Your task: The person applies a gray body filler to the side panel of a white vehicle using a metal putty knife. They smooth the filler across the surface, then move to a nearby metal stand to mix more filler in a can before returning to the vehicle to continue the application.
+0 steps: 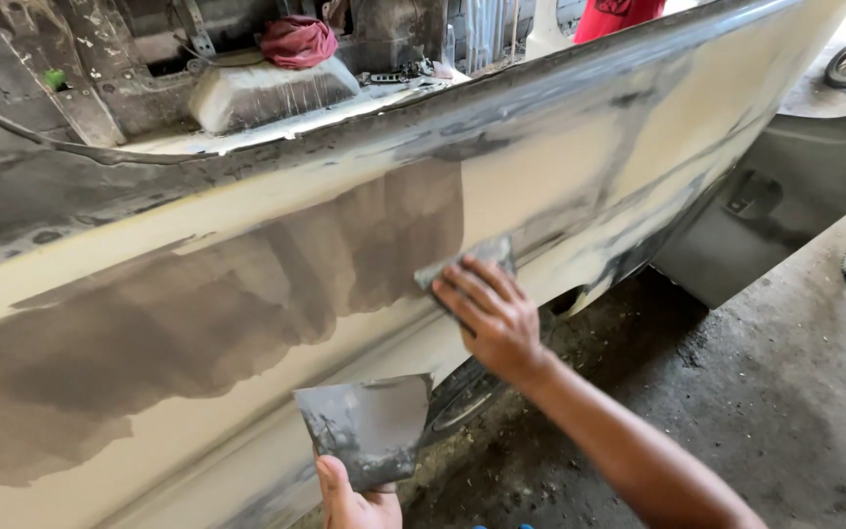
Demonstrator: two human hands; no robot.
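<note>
Right hand [490, 315] presses a grey spreader [472, 260] flat against the car panel [247, 294]; left hand [356, 500] fingers pinch a putty-smeared board [369, 426] nearer.

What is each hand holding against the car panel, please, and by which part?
Right hand presses a grey spreader flat under its fingers; left hand pinches a grey putty board by its bottom edge.
</note>
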